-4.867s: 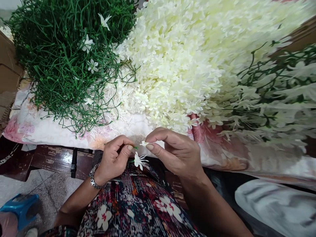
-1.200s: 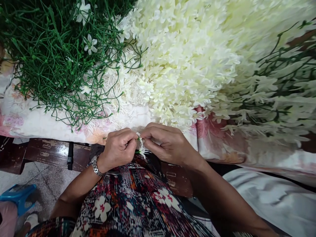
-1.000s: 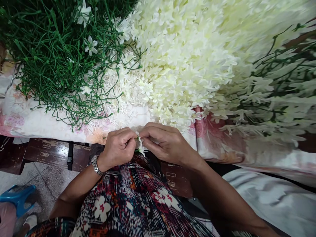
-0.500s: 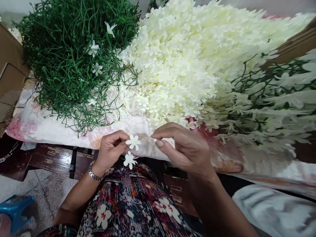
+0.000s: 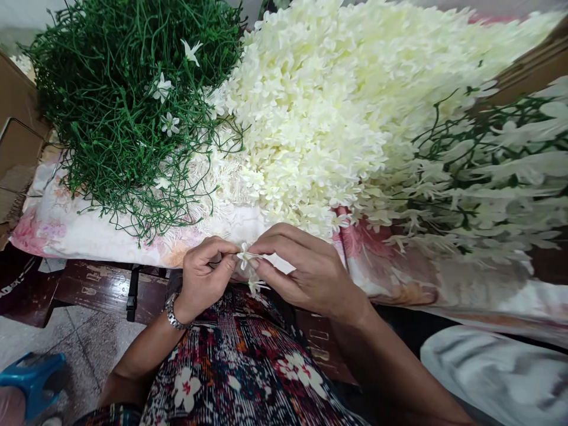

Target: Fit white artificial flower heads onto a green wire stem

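Above my lap, my left hand (image 5: 206, 271), with a metal watch on its wrist, pinches a small white artificial flower (image 5: 244, 257) from behind, by a stem mostly hidden in the fingers. A second white flower (image 5: 254, 284) dangles just below it. My right hand (image 5: 306, 272) meets the flower's front, thumb and forefinger closed on thin white stamen strands at its centre. Beyond the hands lies a tangled heap of green plastic stems (image 5: 128, 118), a few white flowers among them. Beside it spreads a large pile of loose cream-white petals (image 5: 319, 112).
Finished-looking flower sprays (image 5: 497, 177) with green stems lie at the right. A floral cloth (image 5: 106, 236) covers the work surface. Cardboard boxes (image 5: 18, 124) flank the left side. A blue plastic stool (image 5: 33, 378) stands on the floor, lower left.
My right hand has moved left and down to the flower in my left hand, its fingertips closing at the flower's centre. The flower has turned towards the right.
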The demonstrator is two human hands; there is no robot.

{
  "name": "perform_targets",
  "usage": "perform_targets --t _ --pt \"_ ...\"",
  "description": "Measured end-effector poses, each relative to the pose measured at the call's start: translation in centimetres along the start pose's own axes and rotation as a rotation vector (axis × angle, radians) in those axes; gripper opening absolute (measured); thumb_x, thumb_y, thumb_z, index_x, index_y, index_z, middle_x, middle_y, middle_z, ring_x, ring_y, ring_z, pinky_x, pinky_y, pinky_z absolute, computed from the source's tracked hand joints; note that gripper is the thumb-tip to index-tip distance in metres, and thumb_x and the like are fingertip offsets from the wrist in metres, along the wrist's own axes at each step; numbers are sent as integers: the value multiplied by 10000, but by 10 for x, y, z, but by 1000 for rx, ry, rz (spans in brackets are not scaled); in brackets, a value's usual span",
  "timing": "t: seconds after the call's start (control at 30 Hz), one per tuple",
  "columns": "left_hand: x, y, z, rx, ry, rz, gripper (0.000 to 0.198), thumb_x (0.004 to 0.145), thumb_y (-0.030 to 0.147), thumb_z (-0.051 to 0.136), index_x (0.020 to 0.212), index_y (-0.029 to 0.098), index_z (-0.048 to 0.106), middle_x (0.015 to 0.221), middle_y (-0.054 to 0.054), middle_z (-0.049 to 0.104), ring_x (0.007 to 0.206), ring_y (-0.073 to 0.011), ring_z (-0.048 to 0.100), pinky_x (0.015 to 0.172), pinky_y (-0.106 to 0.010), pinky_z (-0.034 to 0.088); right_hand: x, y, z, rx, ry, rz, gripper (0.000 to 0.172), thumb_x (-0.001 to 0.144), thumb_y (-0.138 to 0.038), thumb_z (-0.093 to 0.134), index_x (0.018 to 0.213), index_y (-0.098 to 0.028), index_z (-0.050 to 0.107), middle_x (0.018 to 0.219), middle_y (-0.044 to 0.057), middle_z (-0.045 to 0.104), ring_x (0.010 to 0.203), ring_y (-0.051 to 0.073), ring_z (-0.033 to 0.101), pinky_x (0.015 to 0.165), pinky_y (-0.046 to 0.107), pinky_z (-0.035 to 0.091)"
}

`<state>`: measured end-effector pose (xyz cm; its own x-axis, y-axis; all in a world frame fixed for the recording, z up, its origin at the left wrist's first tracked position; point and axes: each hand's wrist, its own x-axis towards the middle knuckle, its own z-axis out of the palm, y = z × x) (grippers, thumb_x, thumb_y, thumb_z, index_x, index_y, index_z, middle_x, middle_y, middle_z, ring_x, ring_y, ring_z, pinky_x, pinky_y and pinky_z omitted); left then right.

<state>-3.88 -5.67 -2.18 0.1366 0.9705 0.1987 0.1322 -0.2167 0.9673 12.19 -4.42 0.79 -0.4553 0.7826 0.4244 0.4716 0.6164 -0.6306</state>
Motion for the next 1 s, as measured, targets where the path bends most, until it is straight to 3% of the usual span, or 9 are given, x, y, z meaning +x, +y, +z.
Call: perform_targets --t 0.17,0.37,0.6,1.0 --pt "0 2 2 37 -13 -3 86 719 87 507 714 147 569 648 3 541 586 -79 485 543 -191 384 -2 4 5 -26 6 -16 111 725 -86 497 813 -134 543 712 48 538 687 119 502 610 257 440" --pt "1 2 3 79 -79 -123 105 730 130 483 719 143 587 623 -2 549 555 -82 469 524 -196 379 -4 9 8 -5 -7 6 120 737 -85 469 812 -167 514 696 32 522 668 115 494 588 252 432" --pt "5 -2 7 -8 -93 -179 135 718 96 456 634 146 549 558 34 479 509 -57 410 496 -167 353 -3 16 9 30 -47 32 107 739 -81 465 798 -164 499 686 31 517 646 105 475 567 237 414" --pt "6 -6 10 -79 5 -274 137 719 143 485 598 143 550 490 44 417 453 -50 347 425 -163 305 2 20 23 26 22 49 85 741 -84 462 744 -168 469 654 8 508 625 96 478 558 230 402"
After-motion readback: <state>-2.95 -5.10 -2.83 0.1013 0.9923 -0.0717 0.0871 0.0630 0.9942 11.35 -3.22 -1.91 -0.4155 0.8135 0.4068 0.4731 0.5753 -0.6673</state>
